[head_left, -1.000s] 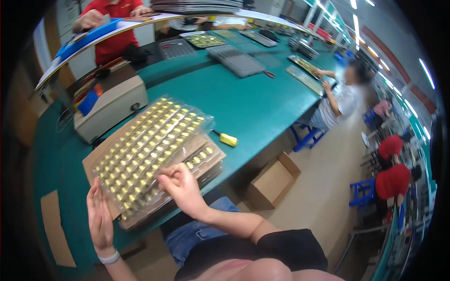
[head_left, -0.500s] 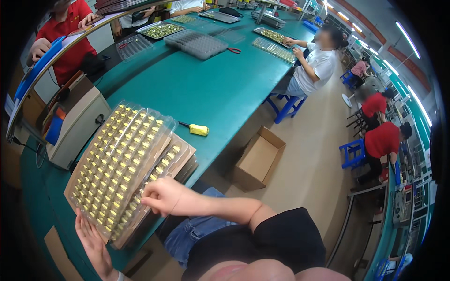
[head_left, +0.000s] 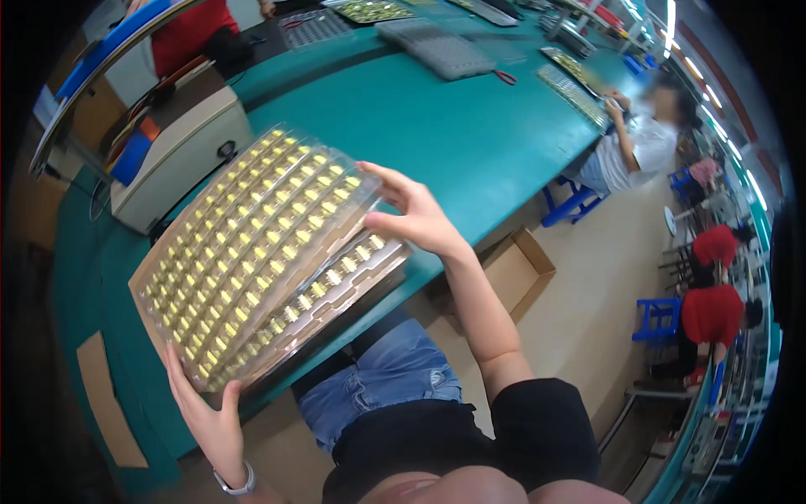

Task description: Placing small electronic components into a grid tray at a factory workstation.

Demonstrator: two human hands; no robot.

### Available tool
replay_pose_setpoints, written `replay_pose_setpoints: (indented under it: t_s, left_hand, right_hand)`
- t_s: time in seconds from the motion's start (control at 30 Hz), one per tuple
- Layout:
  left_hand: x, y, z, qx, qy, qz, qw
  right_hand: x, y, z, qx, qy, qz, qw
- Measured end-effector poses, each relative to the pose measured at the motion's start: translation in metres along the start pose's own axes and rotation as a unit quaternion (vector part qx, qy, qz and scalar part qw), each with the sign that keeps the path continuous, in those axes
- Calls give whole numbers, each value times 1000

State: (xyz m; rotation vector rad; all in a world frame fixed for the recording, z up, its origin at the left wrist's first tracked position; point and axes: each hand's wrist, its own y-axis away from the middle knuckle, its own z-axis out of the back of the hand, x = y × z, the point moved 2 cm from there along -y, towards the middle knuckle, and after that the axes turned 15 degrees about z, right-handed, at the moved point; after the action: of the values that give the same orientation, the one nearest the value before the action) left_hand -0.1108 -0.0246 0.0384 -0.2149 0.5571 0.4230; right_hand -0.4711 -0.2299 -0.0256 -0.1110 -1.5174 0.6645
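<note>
A clear plastic tray (head_left: 252, 244), filled with rows of small yellow parts, lies tilted on top of a stack. Its far right corner is between the thumb and fingers of my right hand (head_left: 416, 210). My left hand (head_left: 208, 420) grips the same tray at its near left edge, thumb apart from the fingers. Under it, a lower tray (head_left: 336, 290) shows one row of yellow parts along the right side, with brown cardboard between the layers. The fingertips of my left hand are partly hidden by the tray's edge.
A beige box-shaped device (head_left: 180, 160) stands left of the stack. A cardboard strip (head_left: 109, 399) lies at the near left. Across the green table (head_left: 336, 109) are stacked trays (head_left: 437, 49) and red-handled pliers (head_left: 505, 77). A person (head_left: 638, 139) sits at the right edge; an open carton (head_left: 525, 273) is on the floor.
My right hand has moved from the stack's near right side to the top tray's far corner and taken hold. My left hand has closed on the near edge. The view has shifted.
</note>
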Motion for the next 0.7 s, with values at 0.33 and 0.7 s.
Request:
replay_pose_setpoints:
  t_s: [0.33, 0.7]
  left_hand:
    - [3, 1, 0, -42, -3, 38, 998]
    - [5, 4, -14, -113, 176, 36, 977]
  right_hand:
    - [28, 17, -8, -31, 203, 8, 979]
    - [36, 25, -13, -66, 199, 84, 974]
